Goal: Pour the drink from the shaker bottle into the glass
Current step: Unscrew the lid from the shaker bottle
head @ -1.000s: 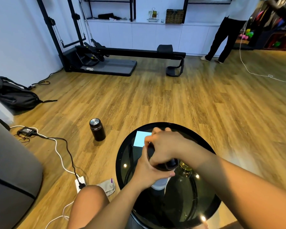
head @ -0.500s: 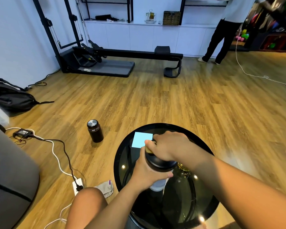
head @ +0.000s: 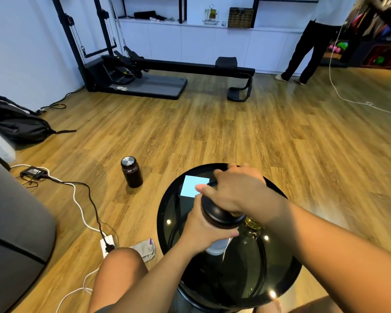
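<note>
A round black glass table (head: pixel 167 213) stands on a wood-plank floor (head: pixel 212 132), with a dark flask (head: pixel 131 171) on the floor to the table's left. Over the table the left hand (head: pixel 203 231) wraps closed around the shaker bottle (head: pixel 217 216) just under its black lid, while the right hand (head: pixel 237 188) grips that lid from above. A glass (head: pixel 254 224) with yellowish contents shows just right of the bottle, mostly hidden by the right wrist. The bottle's contents cannot be seen.

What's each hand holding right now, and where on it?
Left hand wraps the shaker bottle around its body, just under the dark lid. Right hand grips the lid from above, fingers over its top.
</note>
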The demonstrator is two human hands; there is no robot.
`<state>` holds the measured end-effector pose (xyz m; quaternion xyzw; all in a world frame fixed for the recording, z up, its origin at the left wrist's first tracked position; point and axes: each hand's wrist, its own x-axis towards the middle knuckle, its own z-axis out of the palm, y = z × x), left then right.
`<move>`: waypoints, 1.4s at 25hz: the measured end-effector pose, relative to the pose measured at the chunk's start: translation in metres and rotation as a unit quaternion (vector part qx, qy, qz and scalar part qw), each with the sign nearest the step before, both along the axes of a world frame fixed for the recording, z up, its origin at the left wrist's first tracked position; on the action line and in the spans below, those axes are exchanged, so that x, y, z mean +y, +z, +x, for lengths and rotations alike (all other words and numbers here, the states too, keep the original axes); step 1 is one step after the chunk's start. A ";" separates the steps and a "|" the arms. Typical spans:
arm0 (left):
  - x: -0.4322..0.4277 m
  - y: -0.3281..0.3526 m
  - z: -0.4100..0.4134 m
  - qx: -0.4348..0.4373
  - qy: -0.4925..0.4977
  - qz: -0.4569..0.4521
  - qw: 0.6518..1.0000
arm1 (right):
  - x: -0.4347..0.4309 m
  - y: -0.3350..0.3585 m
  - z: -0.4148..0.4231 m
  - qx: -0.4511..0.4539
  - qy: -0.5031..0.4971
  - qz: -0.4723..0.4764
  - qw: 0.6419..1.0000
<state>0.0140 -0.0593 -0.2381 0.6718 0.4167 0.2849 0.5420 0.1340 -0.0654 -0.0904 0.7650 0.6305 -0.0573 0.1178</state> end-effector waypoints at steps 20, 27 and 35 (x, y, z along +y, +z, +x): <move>0.001 -0.007 0.002 0.005 0.001 0.001 1.000 | 0.004 0.005 -0.004 -0.004 -0.011 -0.016 1.000; 0.004 -0.011 0.002 0.000 -0.024 0.024 0.999 | -0.009 -0.004 -0.006 0.239 0.173 -0.057 0.954; 0.003 -0.007 0.002 0.006 -0.007 0.002 1.000 | -0.002 -0.008 -0.004 -0.004 0.009 -0.010 1.000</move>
